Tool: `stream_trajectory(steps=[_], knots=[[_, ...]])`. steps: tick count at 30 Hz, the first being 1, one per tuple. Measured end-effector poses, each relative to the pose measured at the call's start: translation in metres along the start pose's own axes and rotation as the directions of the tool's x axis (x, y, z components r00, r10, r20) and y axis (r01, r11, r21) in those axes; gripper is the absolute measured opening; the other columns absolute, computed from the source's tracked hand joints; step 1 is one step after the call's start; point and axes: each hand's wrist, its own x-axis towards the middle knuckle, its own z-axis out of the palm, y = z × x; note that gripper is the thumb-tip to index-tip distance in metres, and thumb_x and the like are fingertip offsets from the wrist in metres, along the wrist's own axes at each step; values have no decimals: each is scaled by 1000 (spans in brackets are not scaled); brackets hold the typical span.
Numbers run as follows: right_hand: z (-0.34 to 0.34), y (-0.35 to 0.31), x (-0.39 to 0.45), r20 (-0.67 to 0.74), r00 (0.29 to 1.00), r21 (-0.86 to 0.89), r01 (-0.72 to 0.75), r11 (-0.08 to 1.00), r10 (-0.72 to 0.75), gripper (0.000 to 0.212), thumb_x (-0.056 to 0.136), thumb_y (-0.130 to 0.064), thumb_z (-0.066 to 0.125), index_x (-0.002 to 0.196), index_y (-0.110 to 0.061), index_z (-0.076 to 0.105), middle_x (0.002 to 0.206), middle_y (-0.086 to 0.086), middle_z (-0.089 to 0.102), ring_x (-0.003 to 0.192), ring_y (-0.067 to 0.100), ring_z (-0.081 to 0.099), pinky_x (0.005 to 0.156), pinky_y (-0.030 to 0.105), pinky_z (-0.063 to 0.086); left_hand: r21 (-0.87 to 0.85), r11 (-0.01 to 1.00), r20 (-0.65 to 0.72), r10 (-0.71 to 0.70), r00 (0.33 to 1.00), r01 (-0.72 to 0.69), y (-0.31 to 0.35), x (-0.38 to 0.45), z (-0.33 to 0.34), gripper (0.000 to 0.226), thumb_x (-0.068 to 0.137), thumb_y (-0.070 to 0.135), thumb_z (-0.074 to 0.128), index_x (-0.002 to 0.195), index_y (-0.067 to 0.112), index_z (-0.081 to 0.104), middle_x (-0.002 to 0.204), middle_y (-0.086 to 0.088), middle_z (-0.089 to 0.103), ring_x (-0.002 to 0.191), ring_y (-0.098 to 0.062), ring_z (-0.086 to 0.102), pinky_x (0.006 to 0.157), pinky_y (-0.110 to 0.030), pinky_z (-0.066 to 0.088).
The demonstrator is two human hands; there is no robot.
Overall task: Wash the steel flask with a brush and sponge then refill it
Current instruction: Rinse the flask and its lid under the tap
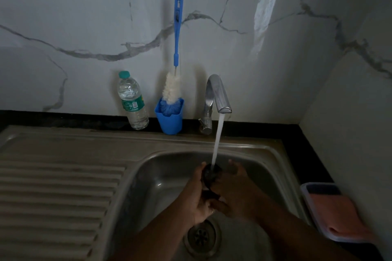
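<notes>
Over the sink basin (161, 167) both my hands hold the flask (210, 176), a small dark shape in the dim light, with its top under the running water. My left hand (197, 195) grips it from the left. From the right, my right hand (235, 193) wraps it, fingers curled beneath and thumb raised. Most of the flask is hidden between my hands. The bottle brush (177, 34), with a blue handle and white bristles, stands in a blue cup (169, 123) against the wall. A pink sponge (337, 214) lies in a plastic box (305, 190) at the right.
The steel tap (216, 91) behind the basin pours a steady stream (218, 137). A plastic water bottle (132, 101) stands left of the blue cup. A ribbed steel draining board (53, 193) lies to the left, and the drain (201, 237) sits below my hands.
</notes>
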Motion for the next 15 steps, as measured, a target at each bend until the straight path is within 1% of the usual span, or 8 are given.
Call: stream_trajectory(steps=[3, 5, 6, 8, 10, 11, 13, 15], knots=[[-7, 1, 1, 40, 999, -92, -2, 996, 6, 47, 80, -62, 48, 115, -33, 60, 118, -14, 66, 114, 7, 60, 107, 57, 20, 36, 998, -58, -55, 997, 57, 1, 5, 0, 69, 71, 67, 70, 108, 9, 74, 91, -11, 75, 91, -26, 69, 79, -34, 56], [-6, -13, 8, 59, 990, 69, -134, 989, 130, 45, 86, -54, 50, 124, -31, 51, 126, -11, 60, 123, 9, 52, 115, 55, 19, 27, 996, -52, -86, 995, 87, 3, 4, 7, 61, 76, 60, 70, 104, 6, 73, 88, -15, 75, 82, -29, 71, 67, -34, 56], [-6, -21, 13, 83, 966, 273, -259, 927, 245, 43, 87, -44, 55, 127, -29, 47, 127, -8, 57, 123, 11, 51, 115, 48, 27, -11, 996, -29, -93, 995, 93, 4, 3, 11, 56, 78, 54, 71, 103, 5, 72, 88, -17, 75, 77, -31, 73, 64, -35, 57], [-10, -39, 22, 236, 867, 745, -451, 491, 438, 49, 89, -16, 59, 135, -19, 40, 125, 1, 54, 118, 17, 54, 102, 32, 44, -102, 994, -3, -52, 999, 51, 3, 5, 15, 45, 80, 43, 70, 102, 4, 71, 87, -19, 75, 73, -29, 74, 58, -32, 58], [-11, -43, 27, 391, 756, 898, -438, -38, 525, 48, 88, 4, 50, 132, -15, 45, 122, 7, 58, 114, 22, 57, 90, 30, 49, -142, 990, 24, 9, 1000, -5, 4, 7, 14, 46, 85, 37, 67, 115, 3, 68, 96, -19, 73, 87, -28, 72, 69, -34, 58], [-11, -41, 28, 431, 722, 901, -370, -224, 542, 48, 85, 8, 47, 126, -15, 53, 117, 9, 63, 110, 23, 59, 87, 32, 51, -146, 989, 51, 33, 998, -26, 5, 5, 15, 50, 82, 35, 68, 120, 3, 66, 100, -19, 71, 92, -28, 70, 74, -36, 56], [-13, -36, 28, 438, 706, 892, -266, -365, 557, 48, 79, 9, 45, 117, -15, 61, 108, 9, 69, 105, 24, 63, 86, 35, 51, -135, 986, 49, 101, 994, -94, 10, 4, 12, 53, 76, 30, 72, 121, 3, 65, 99, -18, 71, 93, -28, 66, 80, -39, 53], [-15, -37, 25, 357, 772, 934, -307, -185, 525, 45, 83, 9, 48, 116, -18, 60, 107, 4, 70, 102, 13, 65, 87, 28, 50, -154, 980, 52, 139, 989, -129, 14, 2, 11, 49, 77, 27, 71, 119, 2, 66, 99, -18, 71, 93, -29, 66, 87, -41, 52]])
